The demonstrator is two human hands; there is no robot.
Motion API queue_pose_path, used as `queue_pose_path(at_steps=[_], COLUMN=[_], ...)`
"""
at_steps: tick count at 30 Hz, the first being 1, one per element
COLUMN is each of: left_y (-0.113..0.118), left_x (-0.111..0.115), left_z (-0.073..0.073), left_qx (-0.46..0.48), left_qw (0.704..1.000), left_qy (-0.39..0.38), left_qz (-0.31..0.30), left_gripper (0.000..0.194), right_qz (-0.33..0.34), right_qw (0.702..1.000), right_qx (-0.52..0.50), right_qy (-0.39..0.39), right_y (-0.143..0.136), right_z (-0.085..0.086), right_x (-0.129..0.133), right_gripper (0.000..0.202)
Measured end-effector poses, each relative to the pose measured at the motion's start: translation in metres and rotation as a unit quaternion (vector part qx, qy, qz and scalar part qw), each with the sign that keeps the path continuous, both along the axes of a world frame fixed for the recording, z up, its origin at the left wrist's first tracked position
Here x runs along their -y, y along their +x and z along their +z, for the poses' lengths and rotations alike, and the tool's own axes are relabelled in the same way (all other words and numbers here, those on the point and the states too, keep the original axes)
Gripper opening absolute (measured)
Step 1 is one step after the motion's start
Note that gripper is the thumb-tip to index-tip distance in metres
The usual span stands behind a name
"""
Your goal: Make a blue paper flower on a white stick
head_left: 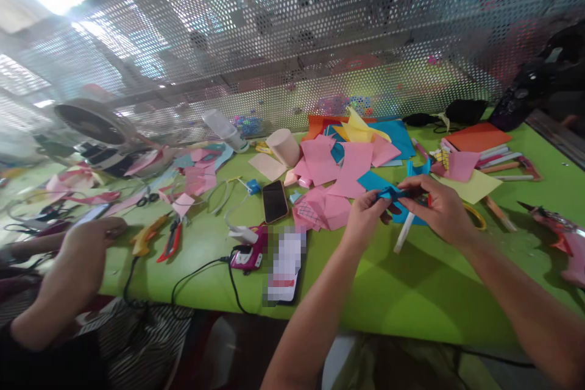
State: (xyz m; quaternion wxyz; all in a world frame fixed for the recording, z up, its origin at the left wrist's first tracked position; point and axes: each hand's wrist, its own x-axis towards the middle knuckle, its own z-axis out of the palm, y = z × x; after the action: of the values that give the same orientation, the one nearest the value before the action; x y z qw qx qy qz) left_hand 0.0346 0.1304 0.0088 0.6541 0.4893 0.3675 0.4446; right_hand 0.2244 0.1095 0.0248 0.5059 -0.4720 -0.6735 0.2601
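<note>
Between my two hands, above the green table [402, 304], is a piece of blue paper [375, 183] that looks folded. My left hand [367, 210] pinches its near left part. With fingers curled, my right hand [434, 204] grips the same paper from the right. A white stick-like thing [403, 234] slants down just below my right hand; whether a finger touches it I cannot tell. More blue paper lies on the table behind and under the hands. Pink paper pieces [354, 164] are heaped to the left of them.
A dark-screened phone [275, 201], a second phone [287, 262] and a power strip [247, 256] with cables lie left of my arms. Pliers [171, 241] and a yellow glue gun [148, 236] sit near a co-worker's arm [82, 256]. A pink glue gun [560, 231] lies far right. Perforated metal [292, 42] stands behind.
</note>
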Motion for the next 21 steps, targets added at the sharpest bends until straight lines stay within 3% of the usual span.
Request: queue_pose_path(at_steps=[6,12,17,21], left_y=[-0.004,0.0,0.004,0.005], left_x=[-0.003,0.001,0.002,0.002], left_z=[-0.003,0.001,0.003,0.0], left_qx=[0.048,0.035,0.023,0.04], left_qw=[0.997,0.999,0.999,0.997], left_qy=[-0.064,-0.016,0.026,0.04], left_qz=[-0.023,0.019,0.036,0.059], left_gripper=[0.043,0.044,0.051,0.052], right_qz=[0.024,-0.006,-0.031,-0.01], right_qw=[0.996,0.998,1.0,0.991], right_qx=[0.064,0.059,0.0,-0.102], right_qy=[0.049,0.023,0.001,-0.082], right_y=[0.005,0.003,-0.001,-0.006], right_z=[0.0,-0.005,-0.011,-0.018], right_x=[-0.004,-0.004,-0.004,-0.005], right_gripper=[0.01,0.017,0.027,0.036])
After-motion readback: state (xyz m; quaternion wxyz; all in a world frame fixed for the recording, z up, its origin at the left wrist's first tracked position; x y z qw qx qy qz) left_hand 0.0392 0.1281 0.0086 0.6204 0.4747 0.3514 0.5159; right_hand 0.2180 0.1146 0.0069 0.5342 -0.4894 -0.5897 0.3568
